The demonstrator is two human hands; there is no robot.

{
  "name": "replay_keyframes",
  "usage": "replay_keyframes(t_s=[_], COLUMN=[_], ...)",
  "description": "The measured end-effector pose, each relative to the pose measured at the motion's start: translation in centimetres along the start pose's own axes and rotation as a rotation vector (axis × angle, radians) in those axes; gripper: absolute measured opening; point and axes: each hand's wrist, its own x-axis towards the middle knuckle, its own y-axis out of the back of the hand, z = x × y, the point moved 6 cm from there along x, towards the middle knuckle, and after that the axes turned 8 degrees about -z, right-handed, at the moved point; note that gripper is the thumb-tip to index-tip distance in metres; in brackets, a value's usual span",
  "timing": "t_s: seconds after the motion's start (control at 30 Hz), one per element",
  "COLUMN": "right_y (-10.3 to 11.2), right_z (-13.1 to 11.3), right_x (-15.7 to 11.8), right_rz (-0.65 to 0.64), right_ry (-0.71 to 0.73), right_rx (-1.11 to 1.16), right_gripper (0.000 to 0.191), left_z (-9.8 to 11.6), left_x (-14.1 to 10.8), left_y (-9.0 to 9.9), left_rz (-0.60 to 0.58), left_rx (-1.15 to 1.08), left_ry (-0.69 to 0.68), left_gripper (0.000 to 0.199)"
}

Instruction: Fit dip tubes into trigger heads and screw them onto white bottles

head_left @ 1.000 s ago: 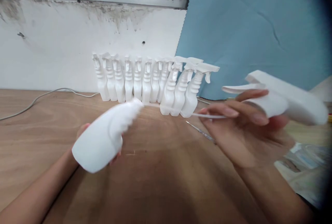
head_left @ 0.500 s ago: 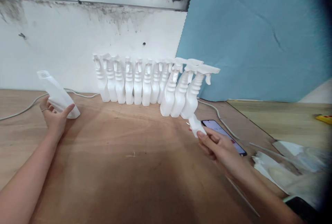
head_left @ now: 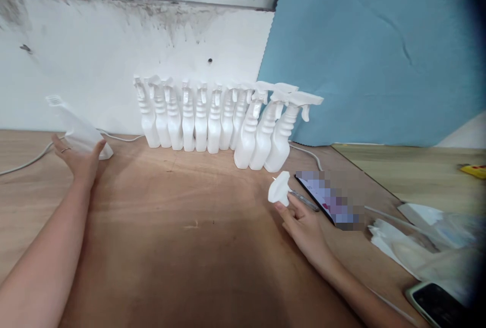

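On the left, my left hand is around a white plastic bottle with a threaded neck and no spray head. It leans to the left, with its base low over the table and thumb and fingers on either side. At the right of centre, my right hand pinches a small white plastic piece shaped like a trigger sprayer cover. Beyond the hands stands a row of white spray bottles with trigger heads on. Three more spray bottles stand closer, just behind the right hand.
A phone lies on the wooden table right of my right hand, a slim grey object beside it. Clear plastic bags and a dark device are at far right. A white cable runs along the wall.
My left hand has shifted slightly left and up, with the bottle leaning further left. My right hand has moved a little left and turned, so the white piece now shows its broad side.
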Motion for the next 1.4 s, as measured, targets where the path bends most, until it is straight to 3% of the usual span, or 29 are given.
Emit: replay_keyframes(t_s=[0.1,0.2,0.3,0.4,0.5,0.57,0.7,0.83,1.0,1.1,1.17,1.27,1.4], right_y=[0.3,0.1,-0.9,-3.0,-5.1,-5.8,-5.1,-1.8,2.6,3.6,3.9,4.1,3.9], right_z=[-0.4,-0.7,-1.5,-2.7,-3.8,-4.2,-3.8,-2.7,-1.8,-1.7,-1.5,-0.7,-0.3], right_x=[0.0,-0.3,-1.2,-2.8,-4.5,-5.1,-4.2,-1.7,0.6,1.1,1.4,1.7,1.9], right_rz=[0.024,0.008,-0.036,-0.129,-0.242,-0.282,-0.234,-0.049,0.146,0.203,0.236,0.225,0.098], right_ry=[0.082,0.093,0.126,0.227,0.365,0.428,0.335,0.211,0.324,0.465,0.468,0.383,0.424], right_rx=[-0.087,-0.126,-0.244,-0.358,-0.381,-0.368,-0.368,-0.379,-0.482,-0.699,-0.891,-1.078,-0.998], right_gripper=[0.034,0.029,0.031,0.031,0.030,0.033,0.043,0.040,0.038,0.034,0.037,0.041,0.034], left_z=[0.5,1.9,5.0,9.3,12.9,13.7,12.8,12.1,12.3,12.4,12.5,12.5,12.2], left_x=[-1.3,-4.6,-11.6,-20.9,-27.8,-29.7,-28.9,-27.7,-27.6,-27.5,-27.3,-27.1,-27.1], left_y=[0.2,-2.7,-8.7,-14.4,-17.2,-17.8,-17.8,-17.8,-17.8,-17.8,-17.8,-17.8,-18.0], left_rz=[0.134,0.036,-0.311,-0.714,-1.033,-1.160,-1.137,-1.059,-1.036,-1.035,-1.040,-1.047,-1.040], left_rx=[-0.015,-0.109,-0.259,-0.405,-0.544,-0.594,-0.758,-0.859,-0.960,-1.012,-1.038,-1.058,-1.067], left_ry=[-0.005,0.027,0.075,0.144,0.216,0.314,0.503,0.562,0.626,0.649,0.659,0.667,0.671], left_gripper=[0.076,0.047,0.029,0.043,0.053,0.053,0.038,0.041,0.043,0.042,0.043,0.041,0.035])
